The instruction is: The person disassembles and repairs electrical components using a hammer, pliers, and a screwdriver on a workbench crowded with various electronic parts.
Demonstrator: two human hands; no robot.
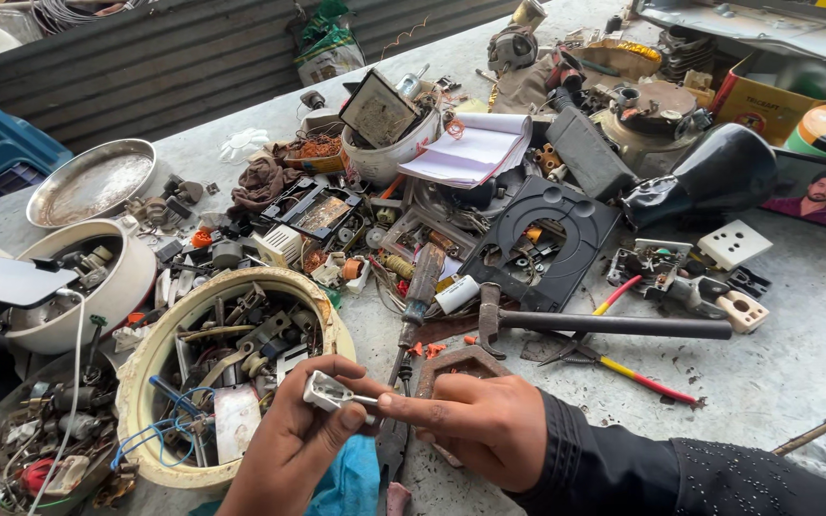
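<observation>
My left hand [289,440] grips a small white plastic electrical part [325,390] low in the middle of the view. My right hand [475,420], in a dark sleeve, pinches a thin metal pin that sticks out of the part's right side. Both hands hover over a blue cloth [356,483] at the near edge of the grey workbench [795,354]. A cream round bowl [150,368] full of metal scraps and wires sits just left of my left hand. A screwdriver [418,296] lies right behind the hands.
A hammer [604,325] and red-and-yellow handled pliers [628,373] lie to the right. White socket parts [733,244], a black round-holed plate [552,229], a notepad [475,148], a steel dish [93,182] and heaps of small parts crowd the bench.
</observation>
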